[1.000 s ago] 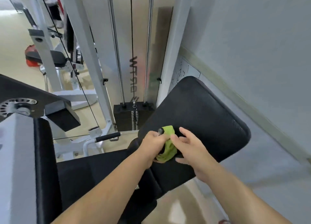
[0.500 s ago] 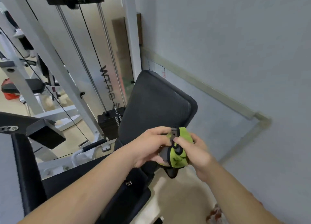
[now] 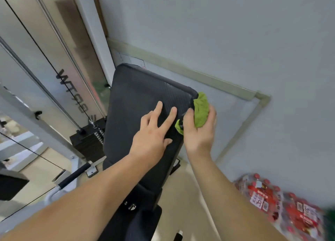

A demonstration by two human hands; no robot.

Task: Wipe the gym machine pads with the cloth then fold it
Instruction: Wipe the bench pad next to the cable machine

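Two hands at pad (image 3: 137, 95) — left hand (image 3: 150, 137) splayed flat, right hand (image 3: 199, 133) clutching bunched cloth (image 3: 201, 110) at 3 o'clock edge; wiping seemingly underway, folding undone.

Two hands: a left hand (image 3: 152, 137) and a right hand (image 3: 199, 133). One green cloth (image 3: 201, 110), one black pad (image 3: 139, 95), one stack of weights (image 3: 85, 146), one blurry red pack (image 3: 279, 202)

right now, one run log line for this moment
left hand: open on black pad | right hand: holds bunched green cloth at pad edge | fold: not yet done
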